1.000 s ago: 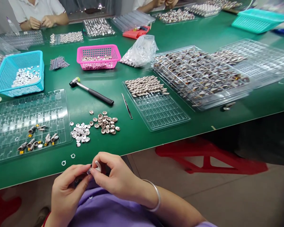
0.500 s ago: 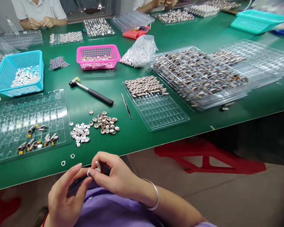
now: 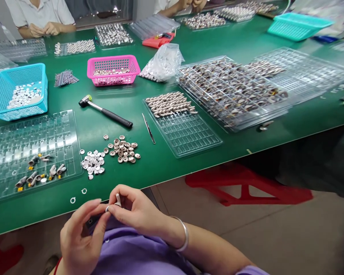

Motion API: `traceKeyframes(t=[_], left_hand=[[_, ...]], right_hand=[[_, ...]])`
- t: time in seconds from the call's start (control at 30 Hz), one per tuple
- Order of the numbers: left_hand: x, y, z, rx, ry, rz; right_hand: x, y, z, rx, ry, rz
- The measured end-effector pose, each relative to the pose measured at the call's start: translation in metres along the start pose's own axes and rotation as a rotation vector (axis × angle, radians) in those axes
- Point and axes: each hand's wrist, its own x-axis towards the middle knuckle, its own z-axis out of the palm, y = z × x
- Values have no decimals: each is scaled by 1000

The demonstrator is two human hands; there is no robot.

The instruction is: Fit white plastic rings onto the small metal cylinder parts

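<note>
Few finished pieces (image 3: 40,173) sit in the near tray (image 3: 60,130), and two heaps of caps (image 3: 123,149) wait loose on the worktop (image 3: 166,168), so I judge the work barely begun. Below the worktop's edge, over the lap, the right hand (image 3: 137,214) has its grip pinched on a small white part (image 3: 117,199). The left hand (image 3: 80,236) is cupped beside it, fingers apart, thumb tip against the part.

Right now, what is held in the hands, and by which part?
The right hand pinches a small white part around its middle; the left hand touches its ringed end with thumb and forefinger.
</note>
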Motion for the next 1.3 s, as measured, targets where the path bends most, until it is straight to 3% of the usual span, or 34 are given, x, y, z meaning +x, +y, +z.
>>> traceKeyframes(t=[0.1, 0.17, 0.3, 0.43, 0.57, 0.7, 0.83, 1.07, 1.3], left_hand=[[12, -2, 12, -93, -23, -99], [28, -3, 18, -103, -98, -92], [72, -5, 27, 259, -304, 130], [109, -7, 43, 504, -222, 190], [124, -6, 58, 611, -226, 195], [118, -6, 56, 586, -238, 192], [98, -5, 39, 461, -222, 153], [58, -1, 8, -42, -260, -206], [38, 0, 1, -155, -148, -303]], right_hand=[[0, -3, -11, -160, 47, -76], [0, -8, -21, -318, 113, -158], [-1, -15, -42, -550, 274, -256], [0, -17, -55, -564, 343, -220], [0, -15, -57, -554, 343, -225], [-1, -17, -56, -515, 348, -218], [-3, -18, -50, -470, 324, -285], [-7, -11, -25, -369, 166, -474], [-10, -11, -14, -448, 142, -560]])
